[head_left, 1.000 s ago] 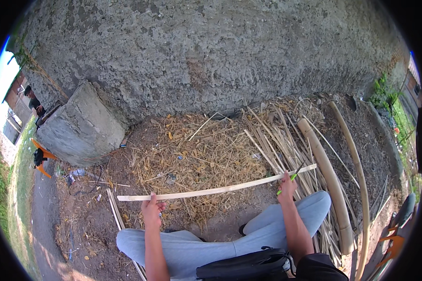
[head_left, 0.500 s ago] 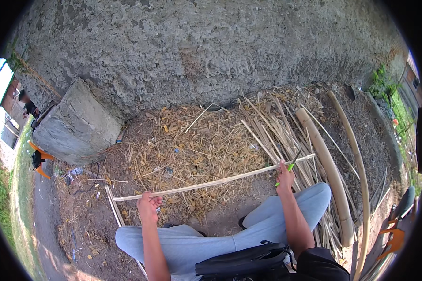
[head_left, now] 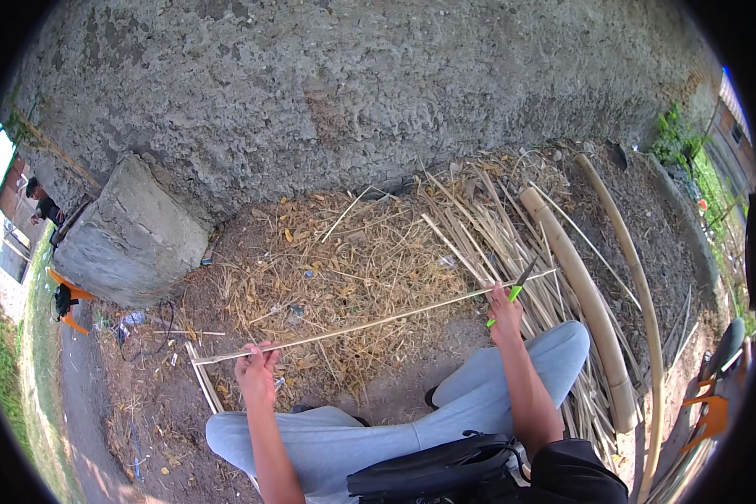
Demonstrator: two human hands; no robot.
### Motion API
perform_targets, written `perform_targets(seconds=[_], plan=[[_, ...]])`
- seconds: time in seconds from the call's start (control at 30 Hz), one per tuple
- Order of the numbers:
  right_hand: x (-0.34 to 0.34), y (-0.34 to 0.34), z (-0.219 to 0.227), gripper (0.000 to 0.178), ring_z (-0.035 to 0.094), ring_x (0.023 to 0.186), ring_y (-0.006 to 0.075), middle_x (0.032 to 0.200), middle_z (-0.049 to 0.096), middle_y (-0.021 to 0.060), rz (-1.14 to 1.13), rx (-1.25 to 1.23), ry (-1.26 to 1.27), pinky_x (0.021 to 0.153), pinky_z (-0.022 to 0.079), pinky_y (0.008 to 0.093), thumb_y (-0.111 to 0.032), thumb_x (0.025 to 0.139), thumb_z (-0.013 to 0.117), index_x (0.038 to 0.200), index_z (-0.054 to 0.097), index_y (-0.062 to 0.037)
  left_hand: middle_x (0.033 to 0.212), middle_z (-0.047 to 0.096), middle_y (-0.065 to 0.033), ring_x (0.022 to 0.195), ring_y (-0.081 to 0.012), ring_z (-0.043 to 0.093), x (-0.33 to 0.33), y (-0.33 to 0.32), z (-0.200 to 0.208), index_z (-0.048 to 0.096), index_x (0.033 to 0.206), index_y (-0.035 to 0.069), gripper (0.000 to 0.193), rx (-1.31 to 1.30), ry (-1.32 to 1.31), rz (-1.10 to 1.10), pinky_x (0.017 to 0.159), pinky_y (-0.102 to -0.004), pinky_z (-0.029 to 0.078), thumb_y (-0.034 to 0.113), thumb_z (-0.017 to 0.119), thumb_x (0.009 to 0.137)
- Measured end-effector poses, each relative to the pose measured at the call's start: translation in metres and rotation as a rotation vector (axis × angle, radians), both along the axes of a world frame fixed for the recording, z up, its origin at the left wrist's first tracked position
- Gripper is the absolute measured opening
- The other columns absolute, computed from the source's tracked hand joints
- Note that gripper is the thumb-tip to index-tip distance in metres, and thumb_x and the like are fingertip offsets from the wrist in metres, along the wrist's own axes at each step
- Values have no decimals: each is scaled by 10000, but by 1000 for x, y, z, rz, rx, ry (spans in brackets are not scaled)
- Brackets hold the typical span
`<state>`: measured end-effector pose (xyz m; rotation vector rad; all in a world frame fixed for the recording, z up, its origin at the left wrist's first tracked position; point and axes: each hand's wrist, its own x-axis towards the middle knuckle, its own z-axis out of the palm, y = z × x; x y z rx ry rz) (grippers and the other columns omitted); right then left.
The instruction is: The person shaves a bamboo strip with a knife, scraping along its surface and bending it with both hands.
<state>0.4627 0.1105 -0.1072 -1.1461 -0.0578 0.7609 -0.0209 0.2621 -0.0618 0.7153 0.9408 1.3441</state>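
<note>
A long pale bamboo strip (head_left: 378, 322) stretches across in front of my knees, its left end a little nearer to me. My left hand (head_left: 257, 375) pinches it close to that end. Towards the other end, my right hand (head_left: 504, 317) is closed on the strip and also on a green-handled knife (head_left: 516, 292), whose dark blade points up and away to the right. The right fingers partly hide the knife's handle. Below the strip's left end, more pale strips (head_left: 203, 378) lie by my left knee.
A heap of split bamboo strips (head_left: 479, 227) lies to the right, beside a thick bamboo piece (head_left: 575, 290) and a long curved pole (head_left: 634, 260). Dry shavings (head_left: 336, 277) cover the ground ahead. Beyond are a rough wall (head_left: 353, 92) and a concrete block (head_left: 139, 235). A person (head_left: 44, 204) is far left.
The strip has rolled in my hands, so a narrower side now shows. The knife blade stands out more clearly beyond my right hand. My left fingers have shifted slightly around the strip.
</note>
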Motion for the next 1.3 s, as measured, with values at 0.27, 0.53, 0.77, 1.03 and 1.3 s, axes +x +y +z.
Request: perform_targets(seconds=[0.27,0.53,0.77,1.03,1.3], plan=[[4,-2,-5,203,337,500,11,952,659,6,36,128,17,449,312,206,-181,976,624,1124,577,-51,1105,632,-196,1085,-370,643,-3,-1,4,478,1133,22,228,80,-54,-18,914,-445,584,40,610,947],[9,-4,-14,188,339,512,-2,1120,659,39,109,225,-28,448,320,185,-147,990,593,1162,558,-79,1196,585,-240,1147,-408,604,-7,0,1,377,1266,-9,385,19,-70,31,988,-502,537,14,591,947],[-7,1,5,214,354,502,-4,1142,651,58,160,212,-8,445,319,185,-165,990,592,1173,540,-67,1247,571,-249,1163,-414,594,-17,5,-7,372,1307,-13,435,-27,-73,137,1015,-523,508,42,607,944],[-17,-2,24,174,366,488,24,708,523,-22,94,92,-10,412,288,228,-233,958,660,943,602,-70,1254,577,-224,1216,-395,559,-32,5,7,369,1344,-1,514,-53,3,124,1050,-556,445,121,654,934],[-24,10,91,146,310,469,28,630,418,-70,174,244,-1,423,271,221,-224,976,633,918,579,-101,1227,596,-173,1270,-354,482,68,-59,174,488,1278,13,541,946,1775,20,994,-515,458,328,697,890]])
